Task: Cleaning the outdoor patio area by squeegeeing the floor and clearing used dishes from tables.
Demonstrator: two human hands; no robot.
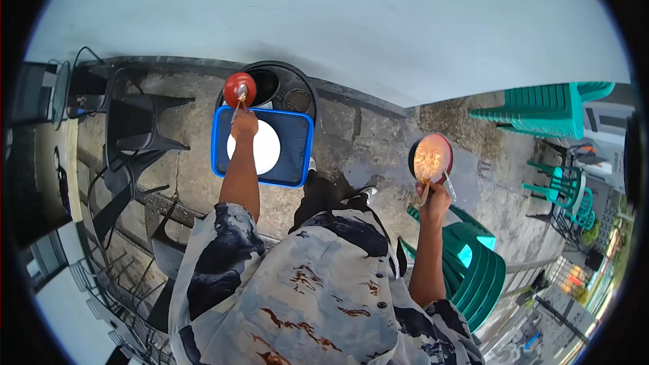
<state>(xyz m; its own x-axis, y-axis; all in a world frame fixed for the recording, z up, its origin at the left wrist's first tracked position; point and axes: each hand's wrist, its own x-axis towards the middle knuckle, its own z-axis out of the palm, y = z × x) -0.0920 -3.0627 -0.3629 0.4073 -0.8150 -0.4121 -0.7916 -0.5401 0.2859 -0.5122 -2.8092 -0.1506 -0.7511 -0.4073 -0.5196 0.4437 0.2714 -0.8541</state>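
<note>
My left hand [245,122] grips the near rim of a small red bowl [233,85], which has a metal spoon [242,90] and some food scraps in it. Below this hand a round white plate [263,147] lies in a dark, blue-rimmed tray [310,149], partly hidden by my forearm. Off to the right, my right hand [435,203] grips the rim of a bowl, dark outside and red inside [450,151]. Pale orange food or liquid [431,154] fills it brightly, and a spoon handle [450,187] sticks out over its rim.
Behind the tray stands a round black tub or table [304,78] holding dark round containers, against the pale wall [324,25]. Dark metal chairs [134,121] stand at left. Green plastic chairs are stacked at lower right [481,284] and upper right [547,109]. The concrete floor [375,132] has wet patches.
</note>
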